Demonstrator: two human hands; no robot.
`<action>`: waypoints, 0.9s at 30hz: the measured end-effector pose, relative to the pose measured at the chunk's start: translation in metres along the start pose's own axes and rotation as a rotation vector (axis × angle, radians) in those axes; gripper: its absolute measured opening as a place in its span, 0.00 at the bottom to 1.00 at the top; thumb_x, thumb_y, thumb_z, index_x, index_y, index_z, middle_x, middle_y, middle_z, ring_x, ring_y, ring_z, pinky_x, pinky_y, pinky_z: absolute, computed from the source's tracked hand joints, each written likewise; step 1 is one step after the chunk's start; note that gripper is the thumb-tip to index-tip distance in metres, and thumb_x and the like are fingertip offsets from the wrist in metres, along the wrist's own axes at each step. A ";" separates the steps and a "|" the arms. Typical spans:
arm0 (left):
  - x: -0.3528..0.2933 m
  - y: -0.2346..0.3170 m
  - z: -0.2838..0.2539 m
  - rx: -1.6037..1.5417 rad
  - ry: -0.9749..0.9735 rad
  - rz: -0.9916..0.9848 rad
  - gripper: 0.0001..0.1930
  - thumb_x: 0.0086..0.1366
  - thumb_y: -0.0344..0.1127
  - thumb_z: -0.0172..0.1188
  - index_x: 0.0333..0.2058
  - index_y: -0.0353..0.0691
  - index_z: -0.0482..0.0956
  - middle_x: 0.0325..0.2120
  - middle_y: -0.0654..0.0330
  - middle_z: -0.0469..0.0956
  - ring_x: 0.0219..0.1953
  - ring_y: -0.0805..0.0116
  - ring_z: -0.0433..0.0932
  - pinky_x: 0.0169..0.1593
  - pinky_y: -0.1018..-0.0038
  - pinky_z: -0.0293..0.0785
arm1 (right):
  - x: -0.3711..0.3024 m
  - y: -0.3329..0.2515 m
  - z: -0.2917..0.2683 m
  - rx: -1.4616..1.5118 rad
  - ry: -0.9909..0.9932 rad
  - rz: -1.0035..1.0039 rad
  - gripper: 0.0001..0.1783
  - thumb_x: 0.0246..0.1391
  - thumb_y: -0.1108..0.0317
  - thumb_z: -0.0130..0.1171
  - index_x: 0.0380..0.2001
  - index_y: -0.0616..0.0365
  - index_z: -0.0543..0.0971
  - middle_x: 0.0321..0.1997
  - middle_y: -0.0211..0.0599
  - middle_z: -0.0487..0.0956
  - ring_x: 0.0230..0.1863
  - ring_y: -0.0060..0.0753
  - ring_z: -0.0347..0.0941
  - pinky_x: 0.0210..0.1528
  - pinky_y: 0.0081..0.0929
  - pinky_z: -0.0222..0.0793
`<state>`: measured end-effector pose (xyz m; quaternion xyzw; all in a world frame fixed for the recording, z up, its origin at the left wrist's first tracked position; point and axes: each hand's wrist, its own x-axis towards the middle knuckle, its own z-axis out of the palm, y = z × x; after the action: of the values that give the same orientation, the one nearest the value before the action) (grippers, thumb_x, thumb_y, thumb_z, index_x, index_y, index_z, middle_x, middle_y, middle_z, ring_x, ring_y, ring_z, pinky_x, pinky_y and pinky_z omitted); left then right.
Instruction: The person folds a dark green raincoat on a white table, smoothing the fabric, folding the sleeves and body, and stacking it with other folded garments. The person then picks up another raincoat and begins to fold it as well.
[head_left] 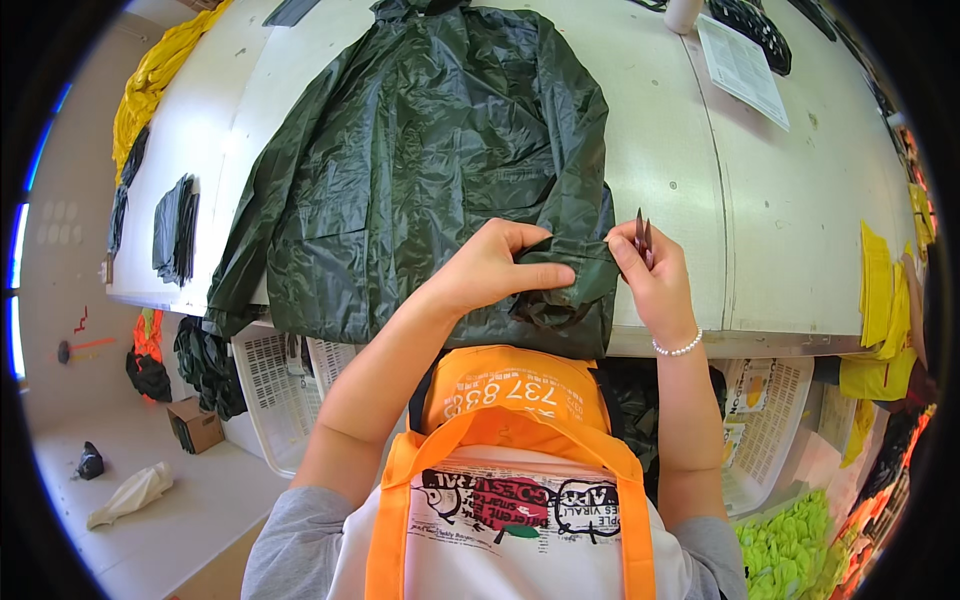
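A dark green rain jacket [430, 150] lies spread on the pale table, its hem at the near edge. My left hand [490, 268] is closed on the jacket's sleeve end [575, 270], thumb on top of the fabric. The cuff opening faces me. My right hand [655, 275] is closed round a small pair of thread snips [643, 235], blades pointing away from me. Its thumb and forefinger pinch together right beside the sleeve's edge; whether they hold a thread is too small to tell.
White plastic baskets [265, 400] stand below the table edge. A stack of folded dark pieces [176, 230] lies on the table at left, a printed sheet [742, 68] at far right. Yellow garments [880, 300] hang over the right end; lime-green fabric [790, 550] is heaped below.
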<state>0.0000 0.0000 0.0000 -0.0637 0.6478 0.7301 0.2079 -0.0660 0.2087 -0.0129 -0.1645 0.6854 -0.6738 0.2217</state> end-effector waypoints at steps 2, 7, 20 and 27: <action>-0.001 0.001 0.004 0.031 0.114 0.029 0.09 0.54 0.26 0.64 0.35 0.41 0.81 0.31 0.61 0.79 0.33 0.70 0.76 0.40 0.78 0.71 | -0.004 -0.005 0.004 -0.093 0.039 -0.097 0.05 0.53 0.70 0.60 0.31 0.58 0.75 0.23 0.21 0.66 0.20 0.13 0.53 0.22 0.13 0.51; -0.004 0.003 0.011 0.665 0.438 0.769 0.12 0.40 0.19 0.65 0.25 0.36 0.75 0.25 0.58 0.75 0.29 0.64 0.76 0.33 0.74 0.71 | -0.019 -0.020 0.016 -0.409 0.104 -0.392 0.12 0.37 0.81 0.66 0.26 0.59 0.74 0.22 0.28 0.70 0.18 0.19 0.59 0.21 0.15 0.57; -0.010 0.006 0.017 0.946 0.550 1.132 0.16 0.33 0.26 0.71 0.22 0.41 0.73 0.22 0.62 0.74 0.23 0.65 0.71 0.28 0.73 0.63 | -0.028 -0.028 -0.002 -0.092 -0.142 -0.070 0.10 0.57 0.68 0.55 0.37 0.63 0.68 0.30 0.30 0.71 0.30 0.16 0.65 0.35 0.15 0.63; -0.009 0.008 0.018 0.962 0.516 1.161 0.16 0.33 0.28 0.71 0.23 0.41 0.73 0.22 0.62 0.74 0.23 0.66 0.71 0.28 0.73 0.62 | -0.025 -0.037 0.002 -0.166 -0.174 -0.095 0.08 0.55 0.71 0.58 0.33 0.63 0.70 0.28 0.31 0.73 0.29 0.16 0.66 0.32 0.14 0.65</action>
<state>0.0077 0.0150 0.0137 0.2137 0.8494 0.3242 -0.3573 -0.0468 0.2183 0.0264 -0.2725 0.7084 -0.6078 0.2337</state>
